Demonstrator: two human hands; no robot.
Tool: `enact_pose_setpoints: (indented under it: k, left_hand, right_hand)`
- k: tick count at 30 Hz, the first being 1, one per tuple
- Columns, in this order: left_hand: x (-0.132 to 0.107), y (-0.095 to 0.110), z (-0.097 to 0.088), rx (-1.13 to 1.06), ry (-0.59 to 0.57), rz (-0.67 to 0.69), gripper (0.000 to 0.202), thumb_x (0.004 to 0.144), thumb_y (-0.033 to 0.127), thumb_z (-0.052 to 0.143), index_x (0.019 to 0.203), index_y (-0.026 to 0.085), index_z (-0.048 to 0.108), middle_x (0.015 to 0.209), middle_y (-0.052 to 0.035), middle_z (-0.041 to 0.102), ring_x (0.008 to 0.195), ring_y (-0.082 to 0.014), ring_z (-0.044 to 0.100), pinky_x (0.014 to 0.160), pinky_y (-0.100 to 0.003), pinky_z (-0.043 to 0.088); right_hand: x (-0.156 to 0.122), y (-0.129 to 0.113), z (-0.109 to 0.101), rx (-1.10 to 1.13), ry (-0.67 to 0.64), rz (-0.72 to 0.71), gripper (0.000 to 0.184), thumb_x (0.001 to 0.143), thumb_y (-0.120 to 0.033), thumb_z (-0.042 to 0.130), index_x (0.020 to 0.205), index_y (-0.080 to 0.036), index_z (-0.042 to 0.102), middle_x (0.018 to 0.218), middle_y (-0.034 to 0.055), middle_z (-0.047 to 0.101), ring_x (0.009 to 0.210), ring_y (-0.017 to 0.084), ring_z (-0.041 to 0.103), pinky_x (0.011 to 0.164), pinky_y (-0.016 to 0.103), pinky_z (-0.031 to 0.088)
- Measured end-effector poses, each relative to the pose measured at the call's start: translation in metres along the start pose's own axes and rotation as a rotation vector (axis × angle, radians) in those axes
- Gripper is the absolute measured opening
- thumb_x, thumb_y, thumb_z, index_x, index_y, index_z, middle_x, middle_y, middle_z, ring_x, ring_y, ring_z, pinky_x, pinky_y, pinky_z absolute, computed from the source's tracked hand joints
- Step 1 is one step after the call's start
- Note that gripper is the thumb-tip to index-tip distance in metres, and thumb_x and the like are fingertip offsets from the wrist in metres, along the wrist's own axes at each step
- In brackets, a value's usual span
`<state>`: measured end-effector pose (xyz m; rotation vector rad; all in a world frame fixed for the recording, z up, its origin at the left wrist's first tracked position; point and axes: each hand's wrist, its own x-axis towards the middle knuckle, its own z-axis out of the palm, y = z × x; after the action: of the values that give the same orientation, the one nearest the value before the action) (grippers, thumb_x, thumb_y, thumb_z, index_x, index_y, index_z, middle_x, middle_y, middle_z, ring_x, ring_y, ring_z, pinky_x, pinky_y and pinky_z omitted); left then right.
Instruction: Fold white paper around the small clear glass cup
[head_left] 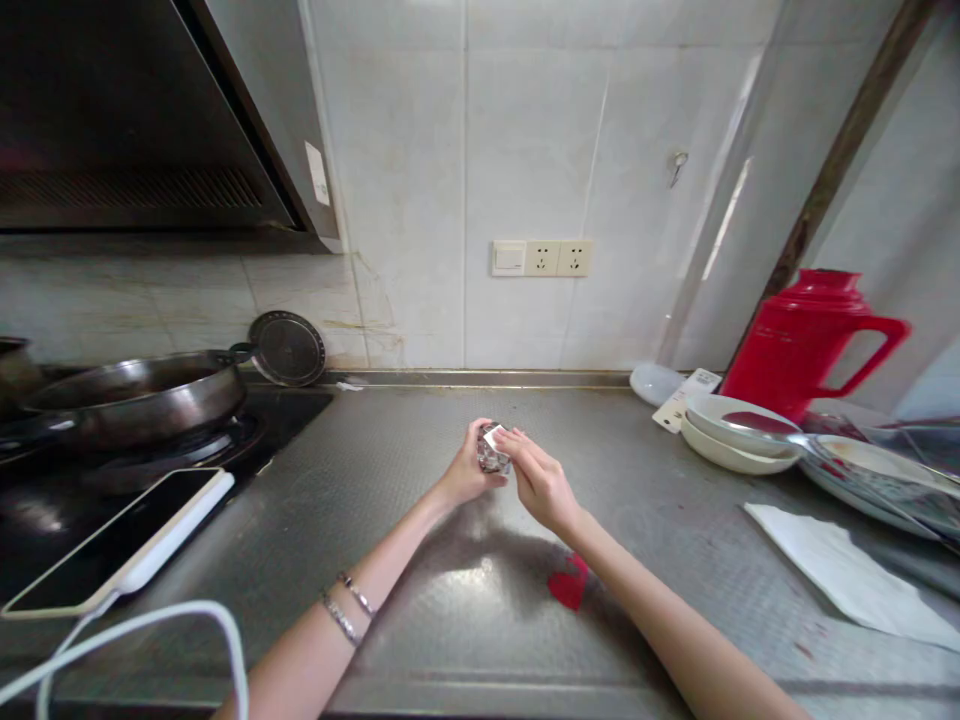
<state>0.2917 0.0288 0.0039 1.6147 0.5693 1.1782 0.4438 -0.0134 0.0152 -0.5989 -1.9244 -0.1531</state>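
Observation:
My left hand (466,472) is wrapped round a small round object (491,459) with a shiny, dark speckled pattern; its exact kind does not show. It is held over the middle of the metal counter. From the right side, my right hand (541,480) reaches across with its fingers together. Its fingertips press a small white piece (492,436) against the top of the speckled object. Whether that piece is paper or cloth cannot be made out. Below the hands, beside my right forearm, a red heart-like patch (568,585) lies on the counter.
At left, a steel pan (146,398) sits on the stove, near a phone (124,540) with a white cable. A round dark disc (287,348) leans against the wall. At right are a red thermos (799,345), stacked bowls (739,457) and a white paper towel (847,575).

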Motion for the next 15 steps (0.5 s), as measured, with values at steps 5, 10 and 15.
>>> enact_pose_setpoints:
  k: [5, 10, 15]
  left_hand:
    - [-0.002, 0.005, 0.004, 0.1, -0.024, 0.027, 0.085, 0.049, 0.003, 0.074, 0.122, 0.022, 0.033, 0.119, -0.0097, 0.051, 0.104, -0.0231, 0.054, 0.09, -0.036, 0.042]
    - [-0.007, 0.012, 0.01, 0.164, -0.075, 0.011, 0.088, 0.049, -0.001, 0.07, 0.126, 0.02, 0.032, 0.126, -0.0122, 0.047, 0.109, -0.0248, 0.053, 0.094, -0.037, 0.041]
    - [-0.007, 0.008, 0.009, 0.122, -0.102, 0.013, 0.087, 0.051, 0.002, 0.071, 0.126, 0.021, 0.032, 0.124, -0.0107, 0.049, 0.111, -0.0241, 0.052, 0.097, -0.039, 0.039]
  right_hand:
    - [0.006, 0.001, -0.004, 0.01, 0.116, 0.291, 0.029, 0.093, -0.017, 0.04, 0.108, -0.021, 0.064, 0.104, 0.0052, 0.071, 0.097, 0.018, 0.067, 0.086, 0.032, 0.054]
    - [0.008, 0.006, -0.007, 0.031, 0.104, 0.51, 0.028, 0.093, -0.027, 0.043, 0.097, -0.018, 0.069, 0.088, 0.0052, 0.074, 0.072, 0.017, 0.069, 0.063, 0.024, 0.053]
    - [0.004, 0.0, -0.004, -0.005, 0.036, 0.226, 0.03, 0.092, -0.015, 0.038, 0.111, -0.021, 0.061, 0.105, 0.006, 0.07, 0.101, 0.018, 0.065, 0.089, 0.033, 0.052]
